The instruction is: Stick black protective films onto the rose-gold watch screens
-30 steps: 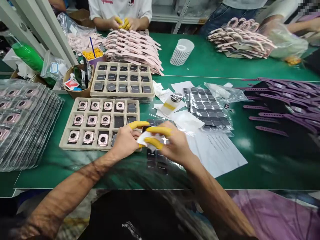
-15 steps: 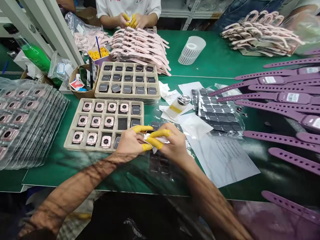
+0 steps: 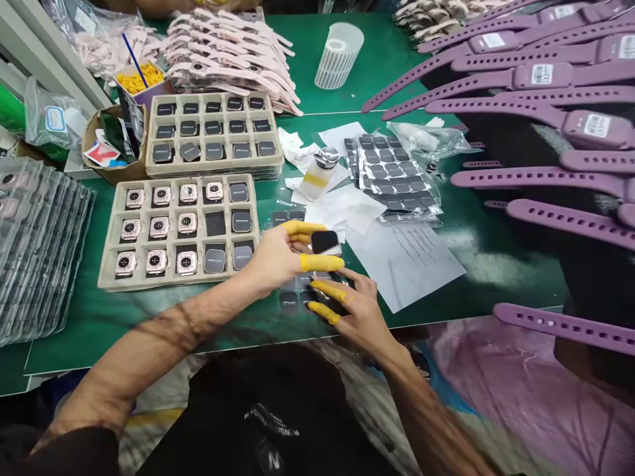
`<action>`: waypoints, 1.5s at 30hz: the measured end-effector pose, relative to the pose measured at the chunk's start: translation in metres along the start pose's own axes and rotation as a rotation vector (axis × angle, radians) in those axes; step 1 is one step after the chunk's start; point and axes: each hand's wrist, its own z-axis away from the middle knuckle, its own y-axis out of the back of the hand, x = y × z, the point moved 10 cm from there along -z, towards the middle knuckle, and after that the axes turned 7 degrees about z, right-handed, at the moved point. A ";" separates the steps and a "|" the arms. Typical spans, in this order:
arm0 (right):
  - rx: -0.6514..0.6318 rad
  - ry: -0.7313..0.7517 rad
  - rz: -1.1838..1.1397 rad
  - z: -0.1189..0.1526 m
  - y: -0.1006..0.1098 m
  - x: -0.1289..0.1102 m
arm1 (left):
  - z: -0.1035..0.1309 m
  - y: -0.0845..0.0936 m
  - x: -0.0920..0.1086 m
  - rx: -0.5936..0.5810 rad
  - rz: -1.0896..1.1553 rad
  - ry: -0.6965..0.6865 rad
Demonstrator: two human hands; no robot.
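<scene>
A: Entry one, left hand [image 3: 275,258]?
B: Forearm slanting inward from the lower left, back of the hand upward, yellow-sleeved fingers extended toward the right. Grip: clamped on one watch body [image 3: 325,242], edges between the fingers.
A: Entry two, right hand [image 3: 363,317]?
B: Forearm rising from the lower right, back upward, fingers pointing left. Grip: thumb and finger apart, tips over the plastic sheet [image 3: 288,303] of dark squares; contact, cannot tell.
A: The watch body, described?
B: Rounded square; glossy black face, upward, with a pale reflection along its near edge. Location: raised above the sheet, right of the near tray [image 3: 159,285].
A: Adjacent stock?
B: Near tray, beige, holding pink-rimmed watch bodies and dark squares. Clear bottle [image 3: 316,178], silver top, yellow band, upright on white papers [image 3: 364,210]. All on a green surface [image 3: 223,317].
</scene>
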 end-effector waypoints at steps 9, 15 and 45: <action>0.142 -0.170 -0.086 -0.021 0.002 0.014 | -0.024 -0.010 -0.043 0.062 0.209 0.204; 0.225 -0.056 -0.132 -0.027 0.015 0.000 | -0.026 0.000 -0.034 0.109 0.292 0.164; -0.138 -0.620 -1.201 -0.129 -0.046 0.011 | 0.024 0.060 0.035 0.184 -0.769 -0.279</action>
